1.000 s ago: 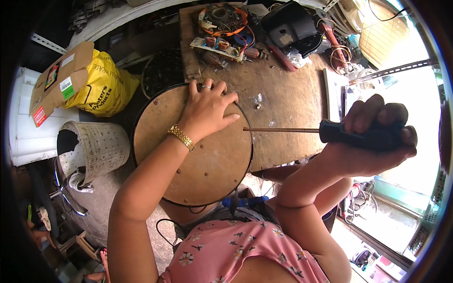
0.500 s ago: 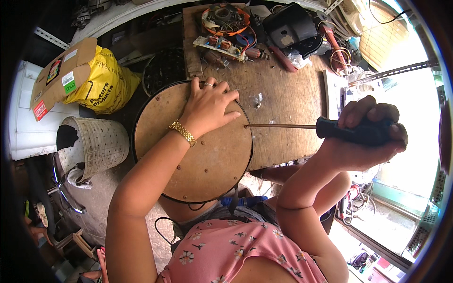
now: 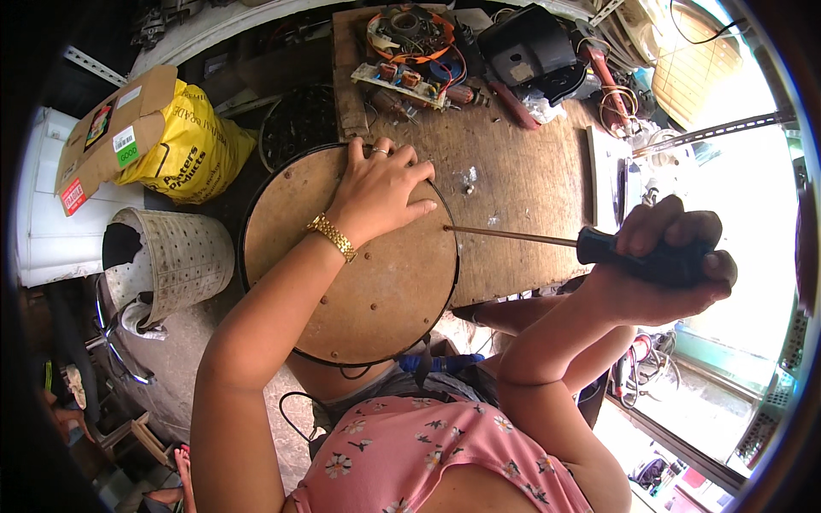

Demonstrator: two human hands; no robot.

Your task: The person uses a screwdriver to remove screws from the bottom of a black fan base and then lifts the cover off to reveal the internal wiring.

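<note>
A round brown board (image 3: 389, 286) with a black rim lies tilted across my lap against the workbench. Several small screws dot its face. My left hand (image 3: 380, 192), with a ring and a gold watch, bends its spread fingers over the far rim, thumb lying on the face. My right hand (image 3: 663, 256) is wrapped around the dark handle of a long screwdriver (image 3: 513, 236). Its thin shaft runs leftward, and the tip meets a screw (image 3: 445, 227) near the board's right edge.
The wooden workbench (image 3: 513, 197) carries a circuit board (image 3: 399, 83), a motor part with orange ring (image 3: 409, 36) and a black housing (image 3: 526, 53). At left stand a perforated white basket (image 3: 188, 261), a yellow bag (image 3: 201, 145) and a cardboard box (image 3: 120, 128).
My right hand has dropped slightly toward me, so the screwdriver's handle end sits lower and its shaft slants more. The tip stays at the same screw. My left hand and the board have barely moved.
</note>
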